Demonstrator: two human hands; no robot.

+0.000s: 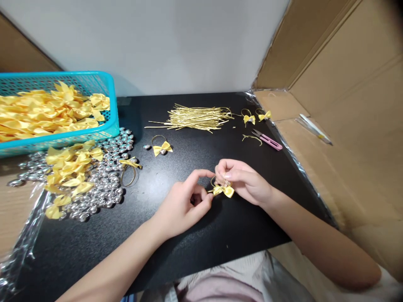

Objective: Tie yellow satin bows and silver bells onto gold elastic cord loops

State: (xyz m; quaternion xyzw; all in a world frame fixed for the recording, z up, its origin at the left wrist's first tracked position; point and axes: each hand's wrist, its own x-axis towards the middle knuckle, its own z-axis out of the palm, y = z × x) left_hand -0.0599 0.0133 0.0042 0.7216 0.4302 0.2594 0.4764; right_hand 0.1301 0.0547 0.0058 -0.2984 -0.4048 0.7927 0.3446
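My left hand [181, 205] is closed, its thumb and fingers pinching the left side of a small yellow ribbon bow [228, 191] with a thin gold loop. From the right, my right hand [247, 180] pinches at the loop just above the bow; its fingertips hide the exact spot. Both hands hover over the black tabletop [195, 247]. To their left lies a gold ring with a yellow bow [130, 162] and a silver bell. Farther back is another ringed bow [163, 148] with a bell, a loose bell [147, 147] beside it.
A turquoise basket [113, 105] of yellow bows stands back left. Silver bells [107, 184] and loose bows [75, 167] spread before it. Gold cords [198, 118] lie at the back, with two finished-looking bows [249, 119] and pink thread snips [272, 141] to their right. Cardboard [352, 105] walls the right.
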